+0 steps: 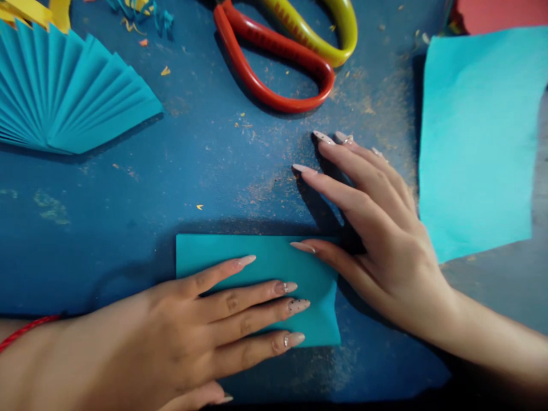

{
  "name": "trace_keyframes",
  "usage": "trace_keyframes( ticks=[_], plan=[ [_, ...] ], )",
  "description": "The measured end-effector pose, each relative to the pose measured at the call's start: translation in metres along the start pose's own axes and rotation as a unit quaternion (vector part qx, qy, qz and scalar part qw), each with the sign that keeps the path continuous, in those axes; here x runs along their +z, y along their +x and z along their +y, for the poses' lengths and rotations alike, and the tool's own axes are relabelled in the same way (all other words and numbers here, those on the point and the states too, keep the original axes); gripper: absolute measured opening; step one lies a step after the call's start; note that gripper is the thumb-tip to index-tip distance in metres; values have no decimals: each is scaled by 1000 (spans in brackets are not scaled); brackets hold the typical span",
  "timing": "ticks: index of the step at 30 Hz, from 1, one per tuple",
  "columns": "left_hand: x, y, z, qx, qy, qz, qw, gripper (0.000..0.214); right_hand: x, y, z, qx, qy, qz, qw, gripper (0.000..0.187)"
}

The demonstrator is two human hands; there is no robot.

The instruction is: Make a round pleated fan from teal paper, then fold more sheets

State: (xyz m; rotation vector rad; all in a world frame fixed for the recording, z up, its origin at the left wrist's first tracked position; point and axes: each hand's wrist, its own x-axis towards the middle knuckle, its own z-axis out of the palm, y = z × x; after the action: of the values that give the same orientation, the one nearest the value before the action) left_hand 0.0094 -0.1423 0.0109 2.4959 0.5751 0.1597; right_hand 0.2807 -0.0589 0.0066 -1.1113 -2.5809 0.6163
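A folded sheet of turquoise paper (pixel 240 251) lies on the blue table near its front edge. My left hand (pixel 201 331) rests flat across it, fingers outstretched to the right and the thumb off its lower side. The thumb of my right hand (pixel 385 240) touches the paper's upper right part. The other fingers of that hand are spread above the bare table beyond the paper. Part of the sheet is hidden under my left palm.
Scissors (pixel 274 43) with red and yellow handles lie at the back. A pleated turquoise paper fan (pixel 81 97) is at the back left, near yellow paper strips (pixel 60 14). Another turquoise sheet (pixel 479 142) lies at the right, below red paper (pixel 505 14). Small scraps dot the table.
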Motion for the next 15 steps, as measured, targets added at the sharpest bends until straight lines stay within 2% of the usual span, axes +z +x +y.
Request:
trace_keyframes(
  ticks=[15],
  plan=[
    [0, 3, -1, -3, 48, 2, 999, 70, 1, 0, 2, -15, -27, 5, 1000, 58]
  ],
)
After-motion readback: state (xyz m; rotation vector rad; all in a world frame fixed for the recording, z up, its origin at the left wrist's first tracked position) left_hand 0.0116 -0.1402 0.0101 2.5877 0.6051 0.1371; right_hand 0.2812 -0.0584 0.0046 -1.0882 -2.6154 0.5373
